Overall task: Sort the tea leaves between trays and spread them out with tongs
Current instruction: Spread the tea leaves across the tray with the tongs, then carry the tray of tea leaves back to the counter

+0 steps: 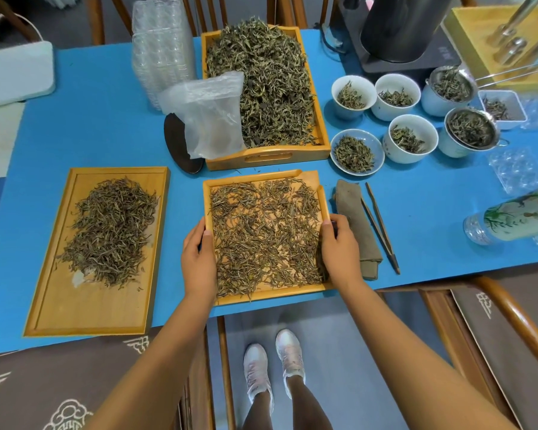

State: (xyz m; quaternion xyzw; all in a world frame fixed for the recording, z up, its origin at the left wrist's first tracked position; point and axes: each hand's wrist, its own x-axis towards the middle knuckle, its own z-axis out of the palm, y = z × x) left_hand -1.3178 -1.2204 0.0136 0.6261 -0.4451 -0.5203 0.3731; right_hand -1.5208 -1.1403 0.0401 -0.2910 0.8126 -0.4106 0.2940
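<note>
Square pale-wood tray [266,297] of thinly spread brown-green tea leaves [264,231] sits at the blue table's [106,125] near edge. My left hand [198,259] and right hand [340,249] clamp its side rims, fingers pressed together; my right palm hides the tray's right rim. Dark wooden tongs [379,228] lie right.

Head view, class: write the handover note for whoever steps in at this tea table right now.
Left hand and right hand each grip a side of the small tray, whose leaves are spread thin.
Flat tray on the left holds a heaped pile, not spread.
Deep tray behind is piled full.
Tongs lie unused to the right, beside a folded cloth.
Done: the small tray looks spread.
Left: pick up the tongs, spread the left pile, continue sorting from the deep tray.
</note>
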